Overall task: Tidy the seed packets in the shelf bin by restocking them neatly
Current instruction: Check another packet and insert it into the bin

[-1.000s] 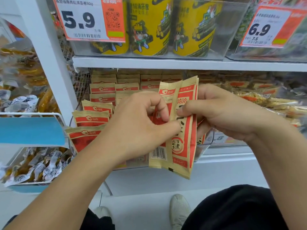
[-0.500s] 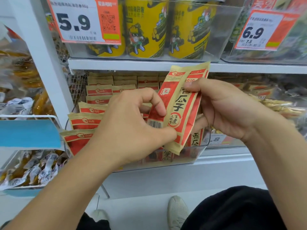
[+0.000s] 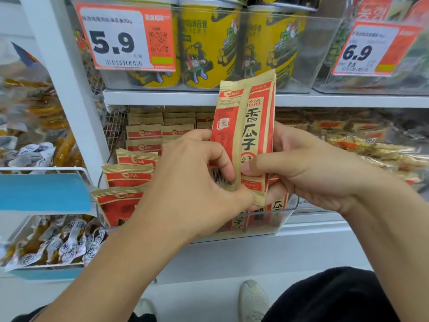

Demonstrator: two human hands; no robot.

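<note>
While the left hand [image 3: 192,182] is pinching the barcode corner and the right hand [image 3: 308,168] is gripping the other edge, the tan-and-red paper seed packets [image 3: 246,135], reading 洽洽 香瓜子, are standing upright above the clear plastic shelf bin's [image 3: 286,217] front right corner. Half a second ago they were tilting; price tags [image 3: 126,38] overhead are showing 5.9 and 6.9.

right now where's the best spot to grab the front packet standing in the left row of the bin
Pinch the flat sealed top strip of the front packet, coming down from above. It stands upright with only that top edge free; the next packet sits close behind it and the clear bin wall covers its lower part.
</note>
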